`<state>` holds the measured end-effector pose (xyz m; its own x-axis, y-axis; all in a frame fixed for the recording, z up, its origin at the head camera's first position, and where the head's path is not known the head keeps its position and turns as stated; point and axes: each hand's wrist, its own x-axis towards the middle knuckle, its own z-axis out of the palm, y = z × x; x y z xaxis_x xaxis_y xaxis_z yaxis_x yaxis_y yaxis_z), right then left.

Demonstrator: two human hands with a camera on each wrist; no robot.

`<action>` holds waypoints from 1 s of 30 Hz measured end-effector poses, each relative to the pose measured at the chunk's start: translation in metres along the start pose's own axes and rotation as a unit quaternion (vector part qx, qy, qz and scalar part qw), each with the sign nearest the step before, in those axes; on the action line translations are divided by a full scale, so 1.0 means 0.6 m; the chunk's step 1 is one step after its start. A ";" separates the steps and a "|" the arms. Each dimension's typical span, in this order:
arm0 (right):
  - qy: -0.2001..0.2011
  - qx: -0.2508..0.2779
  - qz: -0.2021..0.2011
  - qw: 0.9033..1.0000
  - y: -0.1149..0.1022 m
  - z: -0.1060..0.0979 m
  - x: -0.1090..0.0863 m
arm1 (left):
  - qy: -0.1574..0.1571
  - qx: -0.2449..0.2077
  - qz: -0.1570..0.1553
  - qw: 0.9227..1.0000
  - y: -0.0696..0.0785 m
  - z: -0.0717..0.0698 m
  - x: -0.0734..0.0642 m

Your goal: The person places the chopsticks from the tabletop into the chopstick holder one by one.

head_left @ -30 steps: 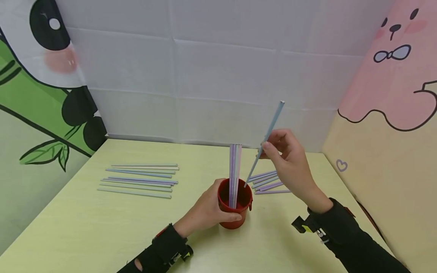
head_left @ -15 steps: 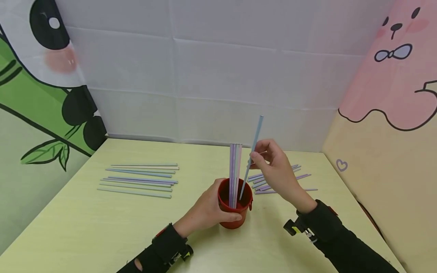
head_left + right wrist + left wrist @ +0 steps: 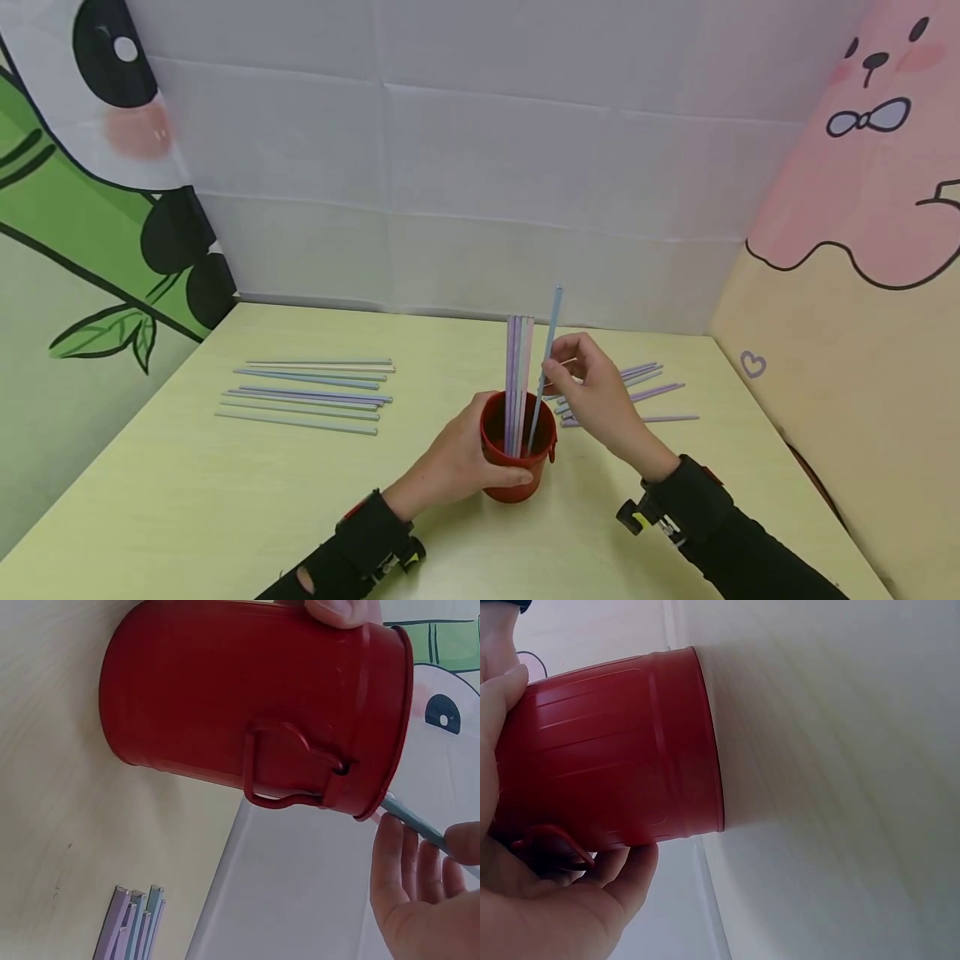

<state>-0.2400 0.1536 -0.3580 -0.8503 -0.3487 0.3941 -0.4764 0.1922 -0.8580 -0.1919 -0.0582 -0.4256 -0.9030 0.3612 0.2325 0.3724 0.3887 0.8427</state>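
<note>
My left hand (image 3: 468,454) grips the side of a small red metal bucket (image 3: 513,492), its thumb across the front. The bucket stands upright on the table, and a side loop (image 3: 255,761) shows in the right wrist view. Inside stand several thin pastel sticks (image 3: 517,375), purple, pale green and pink, leaning on the near-left side. Between thumb and fingers my right hand (image 3: 592,408) pinches a thin light-blue stick (image 3: 553,321). That stick's lower end is inside the bucket, right of the others, and its upper part rises above my fingers.
On the left of the yellow table (image 3: 300,500), several pastel sticks (image 3: 307,396) lie side by side. A second group of purple and blue sticks (image 3: 660,390) lies on the right, partly behind my right hand. A white cloth backdrop (image 3: 480,167) stands behind the table.
My right hand has moved left and down, lowering the light-blue stick deeper into the bucket and bringing it more upright. The left hand and bucket stay in place.
</note>
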 end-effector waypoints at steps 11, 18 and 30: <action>-0.001 -0.034 0.007 0.999 0.010 -0.004 -0.007 | 0.002 0.004 -0.004 1.000 0.001 0.000 0.000; 0.015 -0.099 -0.036 0.994 0.007 -0.034 -0.005 | 0.002 -0.003 -0.008 1.000 0.001 0.000 0.000; -0.004 -0.340 -0.167 0.926 0.029 -0.119 -0.005 | 0.002 0.004 -0.007 1.000 0.001 0.001 -0.001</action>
<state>-0.2616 0.2235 -0.3507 -0.6293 -0.4987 0.5960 -0.7456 0.6038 -0.2821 -0.1912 -0.0579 -0.4256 -0.9092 0.3517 0.2229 0.3612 0.3997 0.8425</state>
